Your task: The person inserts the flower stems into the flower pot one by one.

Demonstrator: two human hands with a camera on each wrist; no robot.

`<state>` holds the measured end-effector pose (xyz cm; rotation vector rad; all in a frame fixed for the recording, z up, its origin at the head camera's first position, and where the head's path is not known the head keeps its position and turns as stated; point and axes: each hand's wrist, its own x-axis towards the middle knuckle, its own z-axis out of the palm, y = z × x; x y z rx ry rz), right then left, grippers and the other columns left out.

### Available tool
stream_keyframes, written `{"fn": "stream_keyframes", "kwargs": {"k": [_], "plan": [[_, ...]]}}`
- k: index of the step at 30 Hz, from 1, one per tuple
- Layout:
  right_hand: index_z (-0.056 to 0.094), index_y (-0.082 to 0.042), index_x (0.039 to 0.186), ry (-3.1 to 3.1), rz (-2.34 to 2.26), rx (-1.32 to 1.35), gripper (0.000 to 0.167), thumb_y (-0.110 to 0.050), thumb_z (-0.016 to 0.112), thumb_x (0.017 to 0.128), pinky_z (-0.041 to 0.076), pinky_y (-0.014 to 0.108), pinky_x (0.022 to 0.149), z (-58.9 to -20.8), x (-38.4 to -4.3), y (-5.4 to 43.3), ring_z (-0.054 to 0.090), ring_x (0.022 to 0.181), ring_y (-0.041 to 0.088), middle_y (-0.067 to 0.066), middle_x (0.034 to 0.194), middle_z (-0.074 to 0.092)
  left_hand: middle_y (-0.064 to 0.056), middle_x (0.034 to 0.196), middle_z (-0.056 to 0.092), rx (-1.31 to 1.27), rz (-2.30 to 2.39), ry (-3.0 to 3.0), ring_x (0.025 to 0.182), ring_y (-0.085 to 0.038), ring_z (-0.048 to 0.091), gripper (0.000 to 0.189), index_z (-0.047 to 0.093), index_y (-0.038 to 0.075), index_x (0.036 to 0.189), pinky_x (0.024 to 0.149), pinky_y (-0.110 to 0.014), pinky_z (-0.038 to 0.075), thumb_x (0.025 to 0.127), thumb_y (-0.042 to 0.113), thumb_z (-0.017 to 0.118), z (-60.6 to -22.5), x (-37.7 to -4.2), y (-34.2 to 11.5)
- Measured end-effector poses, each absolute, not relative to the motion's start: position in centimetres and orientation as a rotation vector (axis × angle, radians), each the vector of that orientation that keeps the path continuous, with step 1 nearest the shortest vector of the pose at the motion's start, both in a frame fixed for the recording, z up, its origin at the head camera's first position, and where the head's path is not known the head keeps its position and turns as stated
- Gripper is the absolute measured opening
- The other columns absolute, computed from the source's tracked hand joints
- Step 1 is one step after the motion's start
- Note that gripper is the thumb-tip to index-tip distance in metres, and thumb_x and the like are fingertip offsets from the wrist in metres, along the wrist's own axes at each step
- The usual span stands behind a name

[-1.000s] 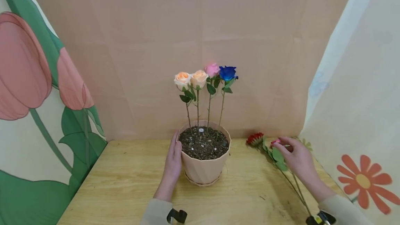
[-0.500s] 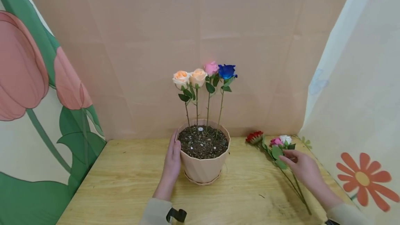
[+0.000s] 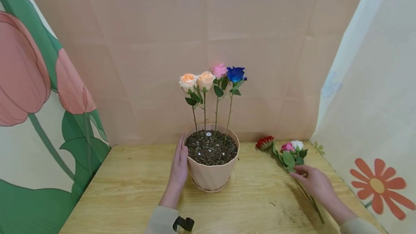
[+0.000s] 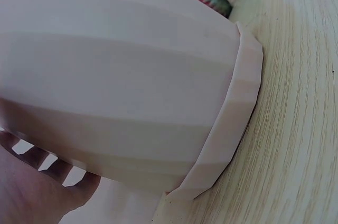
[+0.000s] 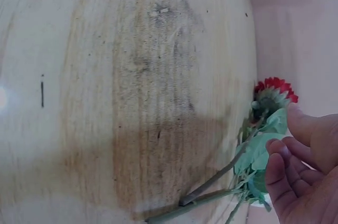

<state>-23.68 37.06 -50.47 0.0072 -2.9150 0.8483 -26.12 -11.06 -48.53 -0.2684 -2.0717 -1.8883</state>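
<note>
A pale pink pot (image 3: 211,176) full of dark soil stands on its saucer, with two peach roses (image 3: 196,81), a pink rose (image 3: 219,70) and a blue rose (image 3: 236,74) upright in it. Against the pot's left side rests my left hand (image 3: 180,167), fingers extended along the wall. My right hand (image 3: 313,181) hovers over the stems of loose flowers at the right, its fingers loosely bent and the thumb apart. Those are a red flower (image 5: 274,92), a deep pink flower (image 3: 287,147) and a white flower (image 3: 297,144). No stem shows between thumb and fingers.
The wooden table (image 3: 130,190) ends at a pinkish backdrop (image 3: 146,64). Printed panels with tulips (image 3: 26,71) and an orange flower (image 3: 378,187) flank it left and right. Small dark specks and a smudge mark the tabletop.
My right hand has drawn back from the flower heads toward me, down along the stems, uncovering the white flower. My left hand has stayed on the pot. The head view has shifted slightly.
</note>
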Motion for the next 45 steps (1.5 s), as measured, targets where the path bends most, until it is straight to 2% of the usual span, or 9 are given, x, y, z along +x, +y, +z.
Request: {"fn": "stream_keyframes", "kwargs": {"k": [7, 16, 23, 31, 36, 41, 45], "plan": [[0.071, 0.012, 0.132, -2.937, 0.809, 0.028, 0.057, -0.039, 0.077, 0.106, 0.064, 0.053, 0.078, -51.1, -23.9, 37.1, 0.074, 0.099, 0.040, 0.027, 0.119, 0.077, -0.002, 0.182, 0.023, -0.276, -1.885, -2.073, 0.167, -0.036, 0.019, 0.054, 0.028, 0.032, 0.177, 0.134, -0.063, 0.014, 0.123, 0.037, 0.033, -48.7, -26.2, -11.1], [0.076, 0.008, 0.125, -2.959, 0.810, 0.042, 0.049, -0.036, 0.080, 0.104, 0.063, 0.043, 0.068, -52.2, -24.2, 37.3, 0.074, 0.092, 0.034, 0.022, 0.111, 0.079, -0.002, 0.182, 0.023, -0.274, -1.884, -2.074, 0.167, -0.035, 0.018, 0.054, 0.028, 0.031, 0.177, 0.134, -0.062, 0.013, 0.123, 0.037, 0.033, -48.7, -26.3, -11.1], [0.077, 0.007, 0.121, -2.941, 0.771, 0.035, 0.043, -0.032, 0.080, 0.103, 0.062, 0.047, 0.069, -52.6, -24.4, 37.4, 0.074, 0.092, 0.035, 0.022, 0.110, 0.079, -0.004, 0.182, 0.023, -0.257, -1.878, -2.080, 0.167, -0.036, 0.019, 0.055, 0.028, 0.031, 0.177, 0.134, -0.063, 0.014, 0.123, 0.039, 0.032, -48.7, -26.2, -11.1], [0.081, 0.002, 0.114, -2.915, 0.767, 0.085, 0.028, -0.023, 0.082, 0.101, 0.063, 0.053, 0.076, -53.2, -24.5, 37.6, 0.076, 0.091, 0.034, 0.012, 0.101, 0.080, -0.003, 0.183, 0.022, -0.253, -1.886, -2.090, 0.166, -0.038, 0.019, 0.055, 0.027, 0.033, 0.177, 0.134, -0.064, 0.014, 0.123, 0.040, 0.032, -48.5, -26.0, -11.0], [0.082, 0.001, 0.111, -2.924, 0.768, 0.092, 0.024, -0.021, 0.081, 0.101, 0.063, 0.055, 0.075, -53.2, -24.6, 37.5, 0.076, 0.092, 0.037, 0.014, 0.101, 0.081, -0.003, 0.183, 0.021, -0.252, -1.883, -2.097, 0.166, -0.038, 0.019, 0.055, 0.027, 0.033, 0.177, 0.133, -0.065, 0.014, 0.123, 0.039, 0.032, -48.5, -26.0, -11.0], [0.082, 0.001, 0.111, -2.939, 0.809, 0.070, 0.023, -0.020, 0.079, 0.102, 0.062, 0.051, 0.073, -53.0, -24.6, 37.2, 0.076, 0.090, 0.035, 0.013, 0.101, 0.081, -0.002, 0.183, 0.022, -0.256, -1.886, -2.085, 0.167, -0.037, 0.019, 0.054, 0.028, 0.033, 0.177, 0.134, -0.064, 0.015, 0.123, 0.038, 0.033, -48.5, -26.1, -11.0], [0.080, 0.004, 0.119, -2.953, 0.886, 0.046, 0.029, -0.020, 0.075, 0.105, 0.063, 0.049, 0.073, -52.5, -24.4, 36.9, 0.076, 0.089, 0.030, 0.014, 0.103, 0.081, -0.005, 0.183, 0.022, -0.258, -1.885, -2.080, 0.167, -0.036, 0.019, 0.054, 0.028, 0.033, 0.176, 0.134, -0.063, 0.015, 0.123, 0.039, 0.032, -48.6, -26.2, -11.1]]}}
